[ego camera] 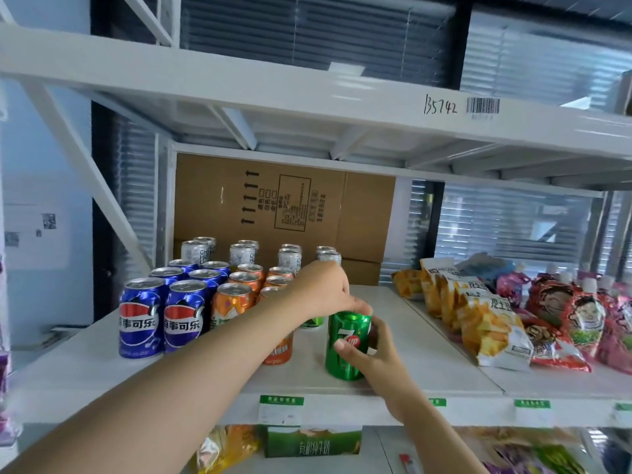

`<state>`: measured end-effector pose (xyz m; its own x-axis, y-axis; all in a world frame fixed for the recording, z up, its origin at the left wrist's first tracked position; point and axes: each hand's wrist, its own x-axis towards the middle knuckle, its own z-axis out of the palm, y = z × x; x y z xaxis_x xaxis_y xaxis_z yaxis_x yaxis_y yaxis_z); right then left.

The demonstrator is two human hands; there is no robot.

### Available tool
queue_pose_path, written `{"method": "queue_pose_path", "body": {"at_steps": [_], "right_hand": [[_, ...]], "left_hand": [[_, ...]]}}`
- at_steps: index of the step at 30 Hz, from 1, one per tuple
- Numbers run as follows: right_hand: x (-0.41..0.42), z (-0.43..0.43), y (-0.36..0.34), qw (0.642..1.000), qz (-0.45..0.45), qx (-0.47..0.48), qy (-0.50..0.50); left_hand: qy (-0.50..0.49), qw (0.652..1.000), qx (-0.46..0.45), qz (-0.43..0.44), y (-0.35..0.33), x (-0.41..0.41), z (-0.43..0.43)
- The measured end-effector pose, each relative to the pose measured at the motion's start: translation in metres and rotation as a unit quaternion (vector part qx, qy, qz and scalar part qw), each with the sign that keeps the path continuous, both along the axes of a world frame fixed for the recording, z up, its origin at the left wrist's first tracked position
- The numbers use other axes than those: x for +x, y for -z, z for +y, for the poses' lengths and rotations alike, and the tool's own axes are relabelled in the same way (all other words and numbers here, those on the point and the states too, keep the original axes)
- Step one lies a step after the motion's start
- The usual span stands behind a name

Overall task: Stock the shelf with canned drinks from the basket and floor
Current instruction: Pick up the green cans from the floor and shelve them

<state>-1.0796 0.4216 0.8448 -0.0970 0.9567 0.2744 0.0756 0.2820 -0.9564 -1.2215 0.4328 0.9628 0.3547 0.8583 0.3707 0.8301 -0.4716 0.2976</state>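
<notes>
A green 7up can (345, 336) stands upright on the white shelf (427, 364) near its front edge. My right hand (371, 354) wraps its lower right side, and the fingers of my left hand (325, 289) pinch its top rim. A second green can (313, 322) shows just behind, mostly hidden by my left hand. To the left stand rows of blue Pepsi cans (142, 316), orange cans (236, 299) and, at the back, silver cans (242, 253).
A cardboard box (284, 203) fills the back of the shelf behind the cans. Snack bags (492, 323) and red pouches (564, 309) lie on the right half. The upper shelf beam (307, 97) hangs overhead. Packaged goods sit on the lower shelf (313, 443).
</notes>
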Motion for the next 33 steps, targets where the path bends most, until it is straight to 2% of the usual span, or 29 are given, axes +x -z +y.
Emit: {"method": "queue_pose_path", "body": {"at_steps": [4,8,12,17,29,33], "right_hand": [[0.016,0.003,0.000,0.992,0.084,-0.027,-0.089],[0.021,0.010,0.006,0.990,0.122,-0.009,-0.074],[0.015,0.014,0.008,0.996,0.069,0.004,-0.056],[0.002,0.017,0.012,0.999,-0.028,0.028,0.007],[-0.002,0.061,0.000,0.985,-0.120,0.021,0.121],[-0.004,0.085,-0.004,0.981,-0.131,0.011,0.145]], "left_hand": [[0.023,0.999,-0.022,0.014,-0.002,0.001,0.003],[0.054,0.996,-0.049,0.042,-0.011,-0.006,0.010],[0.064,0.993,-0.073,0.069,-0.016,-0.010,0.017],[0.070,0.992,-0.049,0.095,-0.019,-0.002,0.020],[0.053,0.988,-0.015,0.144,-0.014,0.018,0.065],[0.017,0.980,-0.008,0.197,-0.017,0.032,0.084]]}}
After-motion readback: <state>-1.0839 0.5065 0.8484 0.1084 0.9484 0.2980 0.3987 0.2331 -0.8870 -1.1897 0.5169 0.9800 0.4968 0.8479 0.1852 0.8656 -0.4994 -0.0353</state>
